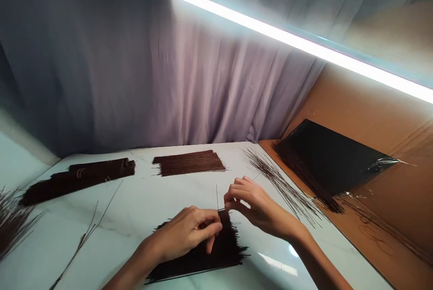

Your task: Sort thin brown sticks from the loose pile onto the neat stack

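Observation:
A flat pile of thin dark brown sticks (pixel 216 254) lies on the white marble table (pixel 142 204) close to me. My left hand (pixel 184 233) rests on this pile, fingers curled over the sticks. My right hand (pixel 253 204) is just right of it, fingertips pinched on a single thin stick (pixel 217 197) that points upward between both hands.
A neat layer of sticks (pixel 188 162) lies further back, tied bundles (pixel 81 177) at the back left, loose sticks (pixel 280 181) fanned at the right. A large dark stack in clear wrap (pixel 331 159) leans on a brown surface. Stray sticks (pixel 86 231) lie left. A curtain hangs behind.

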The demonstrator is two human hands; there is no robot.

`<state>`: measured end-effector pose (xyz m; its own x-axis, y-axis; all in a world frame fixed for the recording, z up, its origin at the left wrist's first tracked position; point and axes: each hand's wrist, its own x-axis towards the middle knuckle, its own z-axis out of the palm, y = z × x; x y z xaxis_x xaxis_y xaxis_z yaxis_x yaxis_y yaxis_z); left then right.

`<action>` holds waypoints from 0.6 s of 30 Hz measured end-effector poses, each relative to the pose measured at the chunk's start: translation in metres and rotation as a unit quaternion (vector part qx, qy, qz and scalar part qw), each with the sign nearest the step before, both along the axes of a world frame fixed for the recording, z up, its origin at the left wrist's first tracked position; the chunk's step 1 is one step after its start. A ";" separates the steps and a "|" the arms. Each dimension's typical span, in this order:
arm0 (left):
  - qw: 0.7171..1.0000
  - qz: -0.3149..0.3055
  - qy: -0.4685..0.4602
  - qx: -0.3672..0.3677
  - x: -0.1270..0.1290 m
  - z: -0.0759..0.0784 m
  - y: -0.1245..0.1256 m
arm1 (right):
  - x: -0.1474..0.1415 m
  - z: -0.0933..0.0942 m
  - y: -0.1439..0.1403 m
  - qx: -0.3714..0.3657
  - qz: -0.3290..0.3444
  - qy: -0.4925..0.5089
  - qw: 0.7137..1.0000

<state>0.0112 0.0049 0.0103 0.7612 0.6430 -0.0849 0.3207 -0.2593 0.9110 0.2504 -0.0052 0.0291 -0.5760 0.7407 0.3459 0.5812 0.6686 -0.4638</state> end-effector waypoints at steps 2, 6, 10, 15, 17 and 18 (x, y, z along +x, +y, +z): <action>0.996 0.063 0.012 0.064 0.001 -0.002 0.003 | -0.012 -0.006 -0.011 0.122 -0.047 -0.042 0.990; 0.981 0.172 -0.073 0.057 -0.002 -0.002 0.011 | -0.040 -0.044 -0.025 0.141 -0.119 0.070 0.980; 0.972 0.164 -0.158 -0.063 -0.003 0.003 0.011 | -0.046 -0.066 -0.014 -0.013 -0.124 0.176 0.977; 0.985 0.023 -0.109 -0.129 -0.003 0.005 0.004 | -0.018 -0.037 0.012 -0.075 -0.029 0.145 0.986; 0.994 -0.003 -0.058 -0.095 -0.004 0.002 0.005 | -0.009 -0.023 0.014 -0.039 -0.024 0.120 0.992; 0.997 0.005 -0.036 -0.068 -0.004 0.000 0.006 | -0.007 -0.019 0.012 0.006 -0.031 0.096 0.995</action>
<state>0.0074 0.0110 0.0103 0.7620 0.6371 -0.1161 0.2545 -0.1298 0.9583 0.2435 0.0071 0.0097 -0.4519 0.7681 0.4537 0.5226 0.6402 -0.5631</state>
